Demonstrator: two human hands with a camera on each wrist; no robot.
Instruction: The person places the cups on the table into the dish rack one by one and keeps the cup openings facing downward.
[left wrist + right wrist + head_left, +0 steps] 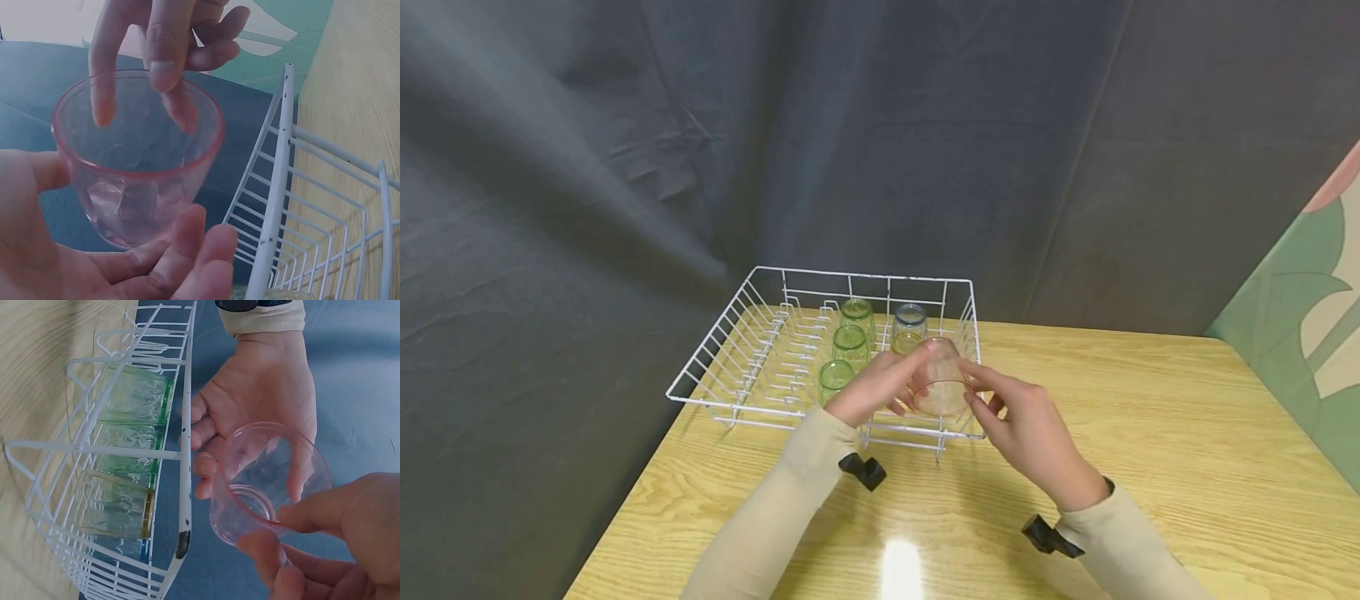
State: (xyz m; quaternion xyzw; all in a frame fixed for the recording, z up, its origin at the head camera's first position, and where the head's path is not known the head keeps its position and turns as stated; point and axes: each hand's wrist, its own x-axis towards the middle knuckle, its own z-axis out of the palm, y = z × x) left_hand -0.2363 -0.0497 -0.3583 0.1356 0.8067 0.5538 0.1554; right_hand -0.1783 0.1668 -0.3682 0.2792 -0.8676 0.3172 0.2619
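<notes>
A clear, pink-tinted drinking glass (942, 371) is held above the near right corner of a white wire dish rack (730, 403), its rim tipped toward me. My right hand (1026, 421) pinches its rim between thumb and fingers, as the right wrist view shows. Around the other side of the glass curls my left hand (880, 387), thumb on one side and fingers near the base. Inside the rack, green glasses (850, 337) stand upside down in a row. Beside them are a blue glass (911, 315) and an amber glass (115, 506), the latter partly hidden in the head view.
Rows of wire prongs (763, 354) fill the rack's left part. The rack stands on a light wood table (1112, 400). Behind it hangs a dark grey curtain (925, 167), and a leaf-patterned panel (1285, 292) is at the right.
</notes>
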